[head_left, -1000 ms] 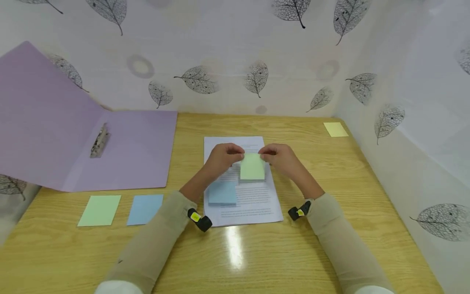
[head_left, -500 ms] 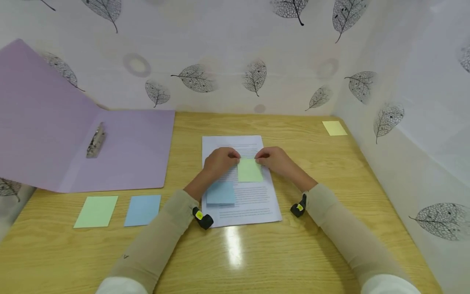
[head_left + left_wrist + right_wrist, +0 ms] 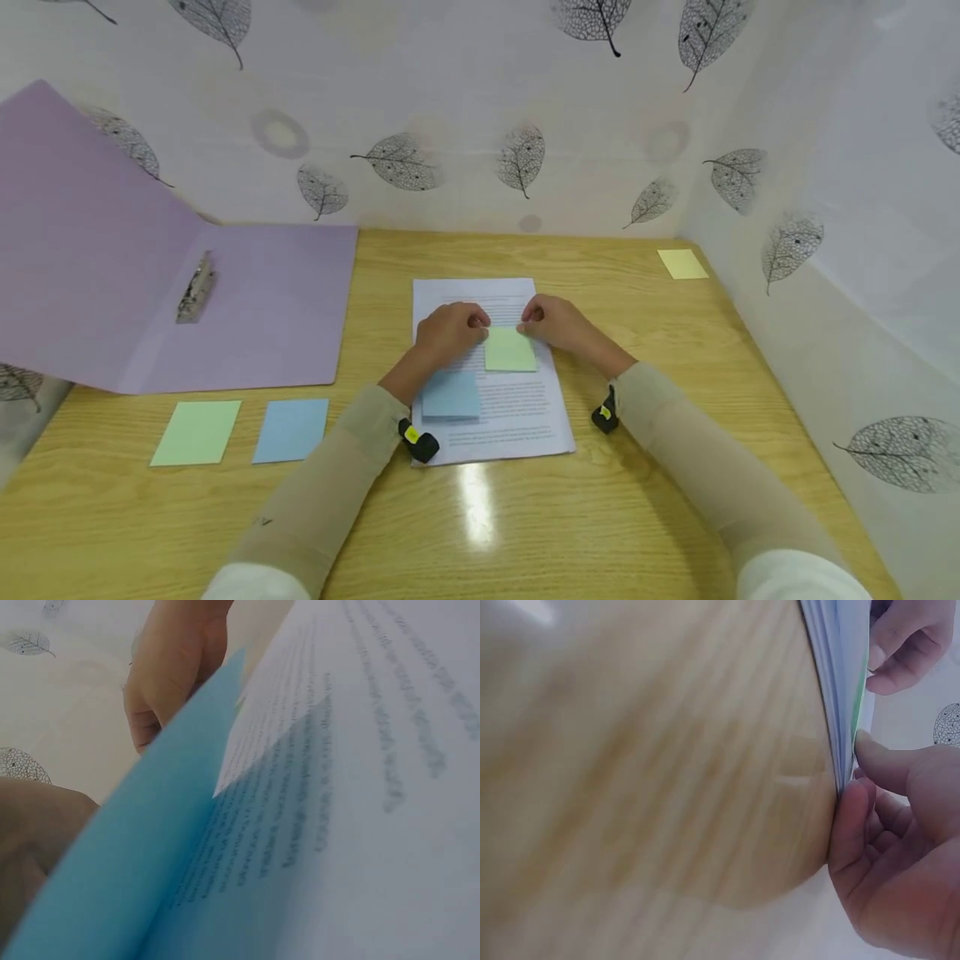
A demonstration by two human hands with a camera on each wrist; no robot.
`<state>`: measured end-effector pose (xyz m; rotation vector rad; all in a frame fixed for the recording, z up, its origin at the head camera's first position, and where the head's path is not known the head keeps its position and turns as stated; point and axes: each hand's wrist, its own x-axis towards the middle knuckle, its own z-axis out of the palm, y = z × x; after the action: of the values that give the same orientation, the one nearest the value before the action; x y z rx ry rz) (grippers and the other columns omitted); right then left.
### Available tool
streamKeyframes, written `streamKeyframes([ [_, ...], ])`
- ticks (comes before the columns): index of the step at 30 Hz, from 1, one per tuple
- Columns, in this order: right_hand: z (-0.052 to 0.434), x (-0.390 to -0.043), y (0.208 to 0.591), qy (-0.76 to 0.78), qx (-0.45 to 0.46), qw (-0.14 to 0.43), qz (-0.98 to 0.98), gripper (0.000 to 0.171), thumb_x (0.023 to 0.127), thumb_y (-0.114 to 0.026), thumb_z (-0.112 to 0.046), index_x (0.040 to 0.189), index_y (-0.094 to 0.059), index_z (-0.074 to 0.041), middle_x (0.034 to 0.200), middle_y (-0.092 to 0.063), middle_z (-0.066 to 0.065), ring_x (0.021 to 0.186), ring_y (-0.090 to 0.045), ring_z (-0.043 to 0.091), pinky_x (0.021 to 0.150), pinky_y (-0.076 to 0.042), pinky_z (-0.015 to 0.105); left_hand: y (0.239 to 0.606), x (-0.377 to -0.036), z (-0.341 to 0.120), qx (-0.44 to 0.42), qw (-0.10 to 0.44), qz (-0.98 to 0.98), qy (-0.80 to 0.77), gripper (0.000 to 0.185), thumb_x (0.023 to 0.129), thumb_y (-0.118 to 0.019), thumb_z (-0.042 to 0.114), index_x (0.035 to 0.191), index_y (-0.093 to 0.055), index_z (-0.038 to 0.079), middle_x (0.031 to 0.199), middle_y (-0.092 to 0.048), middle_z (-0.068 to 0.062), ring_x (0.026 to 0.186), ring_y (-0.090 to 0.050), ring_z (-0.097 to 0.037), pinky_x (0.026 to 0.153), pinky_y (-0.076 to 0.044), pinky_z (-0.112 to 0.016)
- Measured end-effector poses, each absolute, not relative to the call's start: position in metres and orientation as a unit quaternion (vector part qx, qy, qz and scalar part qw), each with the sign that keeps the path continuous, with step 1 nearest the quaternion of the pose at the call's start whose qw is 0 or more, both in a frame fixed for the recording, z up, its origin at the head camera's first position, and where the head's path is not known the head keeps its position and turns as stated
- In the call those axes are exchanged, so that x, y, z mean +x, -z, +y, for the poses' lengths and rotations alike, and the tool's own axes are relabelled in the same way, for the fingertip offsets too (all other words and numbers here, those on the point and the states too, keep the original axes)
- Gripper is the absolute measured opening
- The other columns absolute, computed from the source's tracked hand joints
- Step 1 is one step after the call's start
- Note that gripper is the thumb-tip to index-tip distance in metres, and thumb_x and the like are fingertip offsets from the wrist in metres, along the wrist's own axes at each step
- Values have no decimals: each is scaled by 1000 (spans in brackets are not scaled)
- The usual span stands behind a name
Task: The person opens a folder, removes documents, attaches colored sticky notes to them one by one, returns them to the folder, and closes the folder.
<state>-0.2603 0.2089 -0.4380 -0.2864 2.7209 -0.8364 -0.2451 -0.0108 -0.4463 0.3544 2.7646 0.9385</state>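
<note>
A light green sticky note point(image 3: 511, 350) lies over the upper middle of a stack of printed paper point(image 3: 517, 425). My left hand point(image 3: 447, 335) holds its upper left corner between thumb and finger. At the upper right corner is my right hand point(image 3: 562, 322), its thumb on the note and its other fingers curled. In the right wrist view the right thumb point(image 3: 881, 761) meets the green edge, and the fingers are at the side of the stack. A blue sticky note point(image 3: 450, 396) is on the sheet's lower left; its free part stands up in the left wrist view.
An open purple folder point(image 3: 277, 308) with a metal clip point(image 3: 197, 287) lies at left, its cover raised. In front of it are a green note point(image 3: 197, 433) and a blue note point(image 3: 291, 430). A yellow note point(image 3: 682, 264) lies at the table's back right, near the leaf-patterned wall covering point(image 3: 465, 100).
The green note has come slightly down the page and now lies flatter against it. Both hands moved slightly with it; the right index finger has lifted away from the thumb.
</note>
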Motion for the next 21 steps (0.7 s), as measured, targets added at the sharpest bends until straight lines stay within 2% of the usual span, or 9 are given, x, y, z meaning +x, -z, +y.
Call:
streamKeyframes([
  [5,199,-267,437,220,-91,155,959,38,94,-68,-48,99,-62,-10,93,-64,5,75,-56,19,64,-44,30,444,-251,-7,110,113,940,-303,16,96,-66,36,104,-71,24,102,-68,3,93,-60,-19,82,-45,-41],
  [8,193,-266,432,185,-97,168,963,42,94,-66,-52,100,-60,-11,93,-65,5,74,-57,19,63,-44,30,445,-254,-6,108,109,944,-293,16,96,-65,39,100,-70,24,101,-69,3,91,-61,-19,81,-45,-43],
  [13,200,-263,423,209,-92,187,955,29,99,-64,-37,105,-60,-9,98,-64,8,77,-56,21,65,-46,31,446,-256,-5,103,112,942,-299,13,98,-63,36,101,-69,24,100,-68,3,90,-60,-19,80,-44,-42],
  [18,217,-260,425,231,-90,180,952,20,101,-63,-26,109,-62,-9,103,-62,8,90,-54,23,78,-44,35,446,-256,-9,111,119,937,-310,14,99,-61,31,105,-70,23,106,-68,2,94,-59,-20,82,-45,-41],
  [21,223,-258,428,242,-118,176,947,23,101,-63,-23,118,-62,-8,108,-60,10,97,-52,24,86,-44,38,449,-254,-15,121,122,933,-316,16,100,-58,27,108,-71,23,109,-68,2,97,-59,-20,85,-47,-41],
])
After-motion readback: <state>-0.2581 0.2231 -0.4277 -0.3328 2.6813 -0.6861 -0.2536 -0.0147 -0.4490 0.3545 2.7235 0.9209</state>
